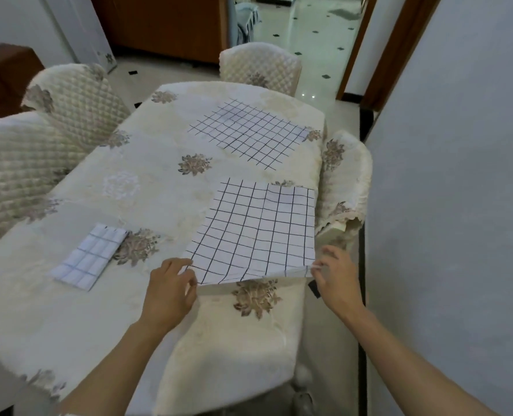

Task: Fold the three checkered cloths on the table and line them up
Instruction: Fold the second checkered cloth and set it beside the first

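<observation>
Surface: a long surface (69, 310) is covered with a cream tablecloth printed with brown flowers. All three checkered cloths are laid on it.
Room: chairs in quilted cream covers are placed around the surface: the left chairs (78, 100), the far chair (259, 67) and the right chair (345, 181). A pale wall (459, 175) is seen at the right and a brown cabinet (165, 25) at the back. A glossy floor (318, 34) with small dark diamonds is seen beyond.
Folded cloth (90, 256): it is folded into a small rectangle and is laid at the left side, well apart from the other two.
Near cloth (258, 232): it is spread open at the right side, just in front of the hands. Its near edge is raised a little from the surface.
Far cloth (249, 132): it is spread flat near the far end, turned at an angle, and nothing touches it.
Left hand (169, 291): the near left corner of the near cloth is pinched in its grip, between thumb and fingers.
Right hand (336, 280): the near right corner is held in a narrow grip. The fingertips are blurred.
Hard to make out: a small dark thing (314, 288) just below the right hand cannot be identified. A cream padded shape (234, 355) between the forearms is perhaps a chair back, but this cannot be told. Both forearms are cut off by the bottom edge.
</observation>
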